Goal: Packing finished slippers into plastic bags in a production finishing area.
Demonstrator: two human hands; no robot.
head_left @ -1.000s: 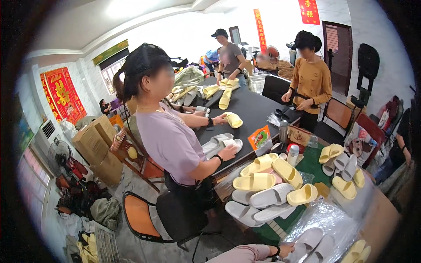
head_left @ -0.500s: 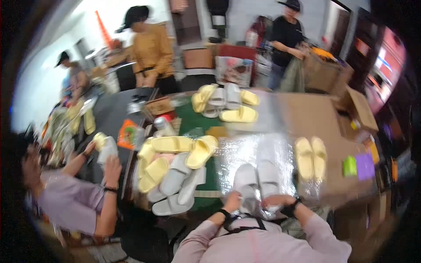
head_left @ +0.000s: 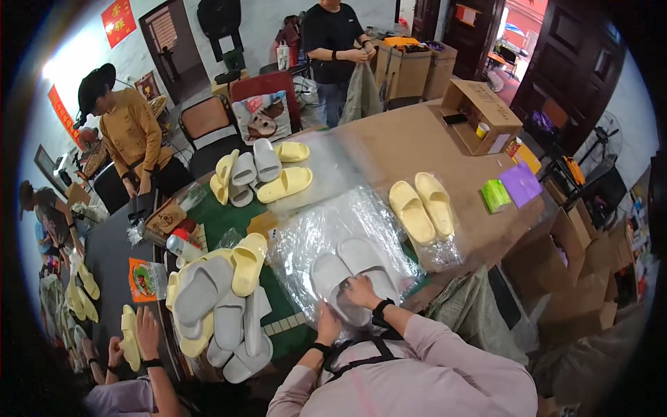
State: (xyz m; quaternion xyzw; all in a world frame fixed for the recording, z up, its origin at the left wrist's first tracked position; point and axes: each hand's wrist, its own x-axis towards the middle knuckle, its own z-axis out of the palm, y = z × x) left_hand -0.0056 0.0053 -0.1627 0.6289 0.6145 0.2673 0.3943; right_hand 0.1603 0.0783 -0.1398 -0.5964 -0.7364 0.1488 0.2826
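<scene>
A pair of grey slides [head_left: 329,270] lies side by side on or inside a clear plastic bag [head_left: 295,229] in front of me. My left hand [head_left: 329,324] is closed at the near end of the left slide, its fingers on the bag's near edge. Reaching across the slides, my right hand [head_left: 361,292] has bent fingers over the space between them. Whatever its fingertips pinch is too small to make out. Left of the bag sits a pile of grey slides [head_left: 229,320] and yellow slides [head_left: 249,264].
Further right, a yellow pair [head_left: 422,208] rests on clear plastic over brown cardboard [head_left: 389,156]. More slides [head_left: 267,161] are piled at the back. An open carton [head_left: 479,115] stands far right. At left a co-worker's hands [head_left: 139,340] handle a yellow slide.
The view has swung to the right. My right hand has moved from the right slide's near end to between the slides. The co-worker at left now has a yellow slide instead of a grey one.
</scene>
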